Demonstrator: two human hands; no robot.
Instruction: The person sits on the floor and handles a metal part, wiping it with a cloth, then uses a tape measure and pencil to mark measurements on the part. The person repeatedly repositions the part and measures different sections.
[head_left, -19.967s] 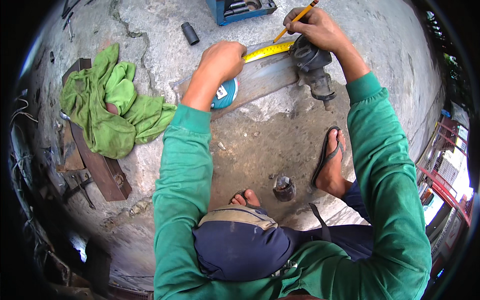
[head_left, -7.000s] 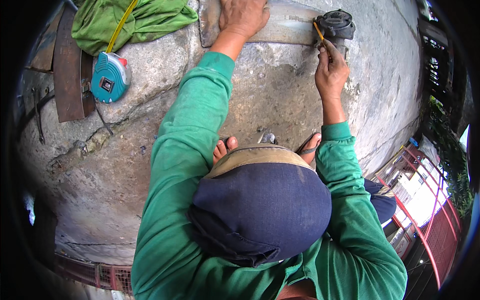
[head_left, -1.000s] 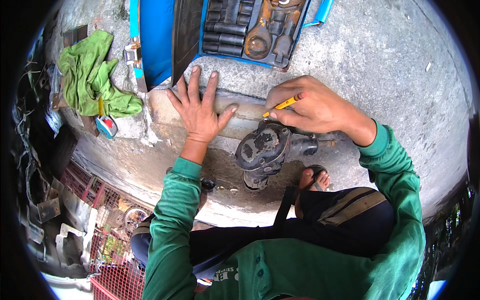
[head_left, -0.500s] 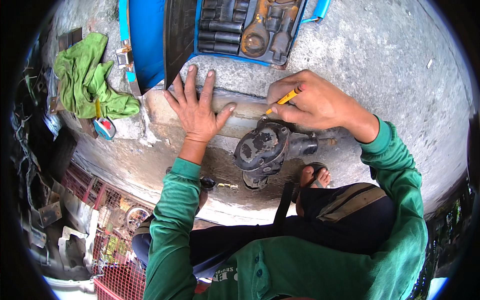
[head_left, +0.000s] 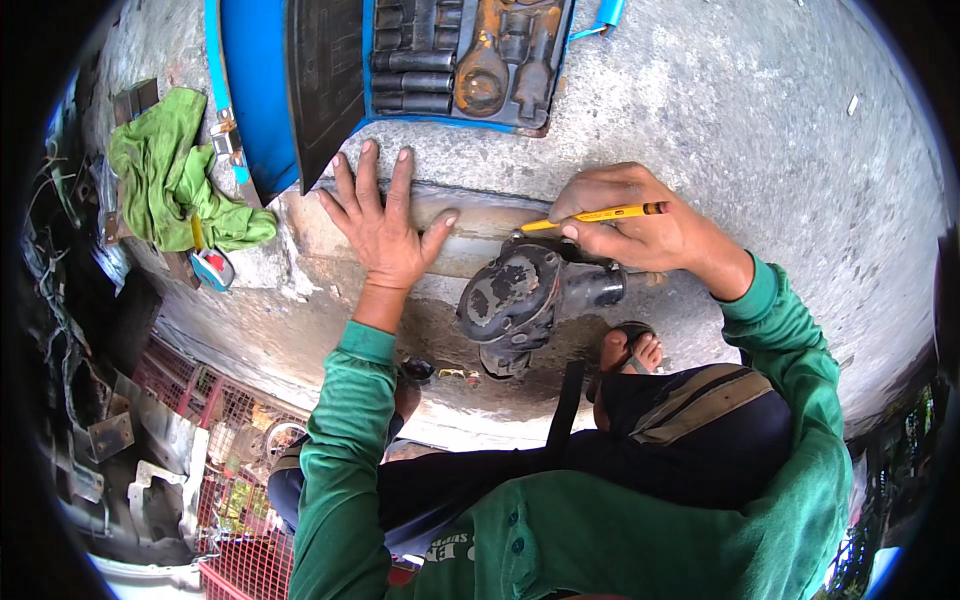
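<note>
Right fingers (head_left: 600,239) pinch pencil (head_left: 622,212), left fingers (head_left: 369,182) splayed over plate (head_left: 482,228); concrete ground (head_left: 720,110), red mesh (head_left: 250,566).

Green sleeves (head_left: 346,450), dark trousers (head_left: 745,430), black sandal (head_left: 633,328)

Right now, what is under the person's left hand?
A flat metal plate shows on both sides of the spread left hand. The surface directly beneath the hand is covered and cannot be seen.

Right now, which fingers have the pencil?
The right fingers: they pinch the yellow pencil, while the left fingers are spread out, holding nothing.
</note>
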